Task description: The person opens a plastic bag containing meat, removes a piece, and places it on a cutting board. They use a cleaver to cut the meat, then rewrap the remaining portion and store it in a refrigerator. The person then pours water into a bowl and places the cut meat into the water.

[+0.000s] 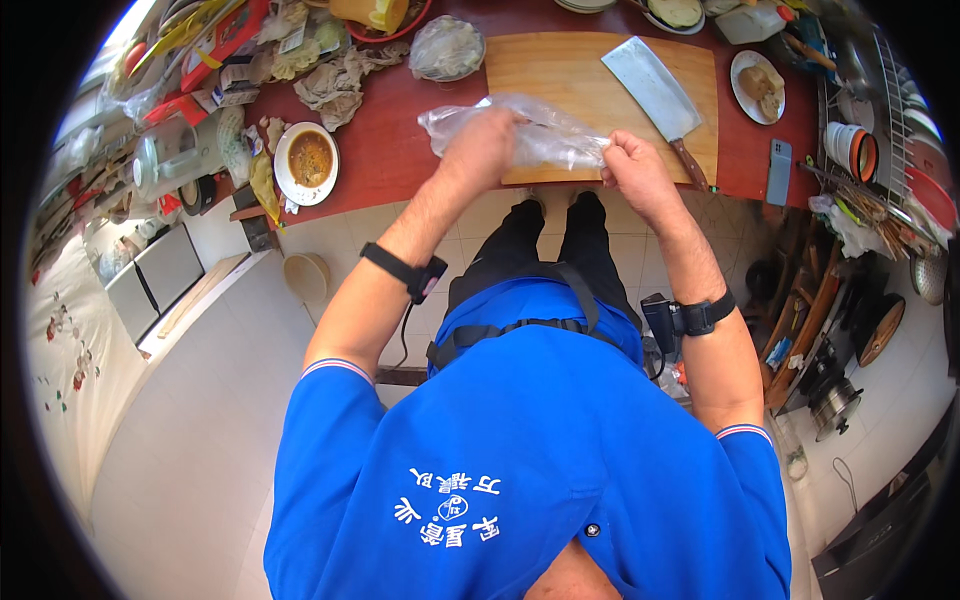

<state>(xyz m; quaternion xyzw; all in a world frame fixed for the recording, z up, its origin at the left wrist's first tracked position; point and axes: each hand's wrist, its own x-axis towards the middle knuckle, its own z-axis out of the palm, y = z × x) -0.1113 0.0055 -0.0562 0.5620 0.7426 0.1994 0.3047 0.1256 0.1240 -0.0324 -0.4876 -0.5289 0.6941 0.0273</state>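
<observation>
A clear plastic bag (559, 139) is stretched between my two hands over the front of the wooden cutting board (555, 67). My right hand (637, 169) pinches the bag's right end between thumb and fingers. On the left part of the bag, my left hand (484, 142) is curled and slightly blurred, with its fingertips partly hidden. Whatever may be inside the bag is hard to make out. To the right of the bag, a cleaver (652, 86) lies on the board, its wooden handle (688, 163) pointing toward the front edge.
A plastic-covered bowl (448, 49) stands behind the bag. Left are a plate of brown sauce (307, 161), crumpled paper (337, 86) and a clear pitcher (169, 157). Right are a plate with pale food pieces (760, 86), a phone (779, 172) and a wire dish rack (892, 124).
</observation>
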